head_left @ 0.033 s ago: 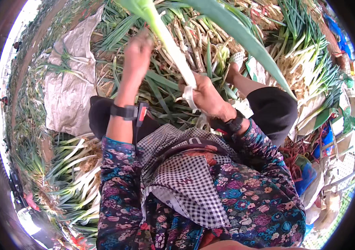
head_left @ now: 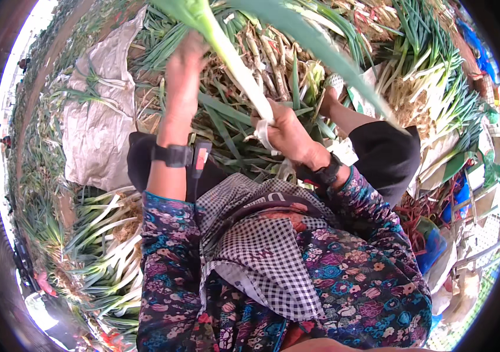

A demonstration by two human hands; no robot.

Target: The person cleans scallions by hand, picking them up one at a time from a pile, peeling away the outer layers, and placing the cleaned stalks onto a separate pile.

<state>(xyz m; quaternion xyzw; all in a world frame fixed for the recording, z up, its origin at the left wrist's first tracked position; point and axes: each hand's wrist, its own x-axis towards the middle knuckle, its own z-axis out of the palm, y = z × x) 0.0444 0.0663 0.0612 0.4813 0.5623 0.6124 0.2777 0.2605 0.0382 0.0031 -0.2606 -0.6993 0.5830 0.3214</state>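
Observation:
In my right hand [head_left: 290, 134] is a leek [head_left: 235, 64], gripped near its white lower end, with a strip of pale peeled skin at the fist. The stalk slants up and to the left, and its long green leaves spread past the upper edge and over to the right. My left hand [head_left: 186, 61] is beside the stalk, on its left, above the trimmings; motion smears its fingers. Below both hands lie loose green leaves and dry, peeled leek skins [head_left: 267, 58].
A pale woven sack [head_left: 97, 135] lies at left with a few thin leeks on it. Piles of leeks [head_left: 109, 246] spread along the lower left, and more leeks [head_left: 437, 88] with roots lie at right. Red strings and blue plastic [head_left: 432, 249] are beside my right knee [head_left: 385, 155].
My left hand has moved slightly up and to the left. The upper part of the leek and its long leaf have swung a little leftward; my right hand keeps its grip.

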